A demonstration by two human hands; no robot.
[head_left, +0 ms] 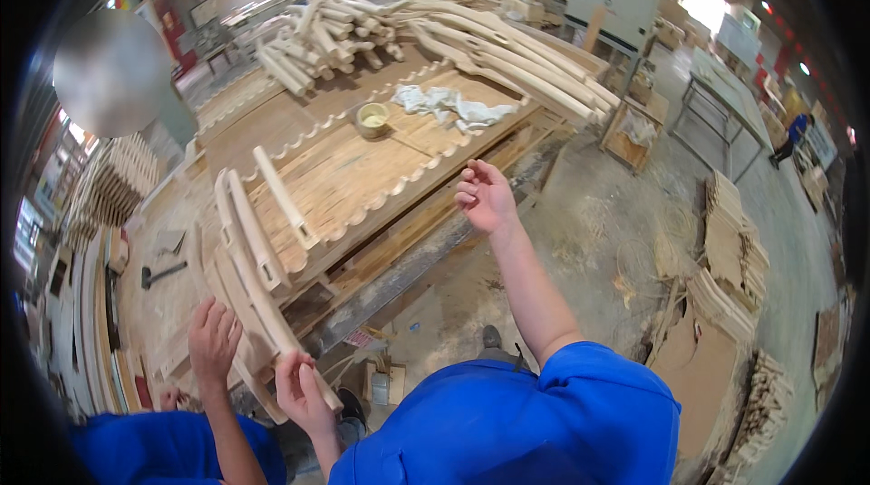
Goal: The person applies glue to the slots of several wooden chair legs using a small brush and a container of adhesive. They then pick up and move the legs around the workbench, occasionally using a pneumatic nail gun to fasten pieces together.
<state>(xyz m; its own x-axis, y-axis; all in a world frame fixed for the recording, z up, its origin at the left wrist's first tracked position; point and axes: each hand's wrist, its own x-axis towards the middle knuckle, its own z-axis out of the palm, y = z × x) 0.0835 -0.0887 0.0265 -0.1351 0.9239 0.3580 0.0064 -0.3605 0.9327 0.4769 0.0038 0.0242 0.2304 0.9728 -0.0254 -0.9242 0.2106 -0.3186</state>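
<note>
My left hand [304,394] is closed at the near end of a curved, pale wooden rail [265,311], its fingers curled against the wood. My right hand [489,199] is raised over the bench's front edge, palm partly showing and fingers bent inward; nothing shows in it. Beside the rail lie more curved wooden pieces [237,229] with slots cut near their ends. A straight, slotted wooden bar [283,197] rests across the scalloped edge of a wooden panel [399,172]. To my left, a co-worker's hand [215,337] is held above the bench.
A small tub [372,120] and a white cloth [450,108] lie on the panel. Turned posts [331,36] and long curved rails [507,50] are piled behind. A hammer [163,275] lies at left. Wood stacks [725,249] stand on the floor at right, below a metal-framed table [729,91].
</note>
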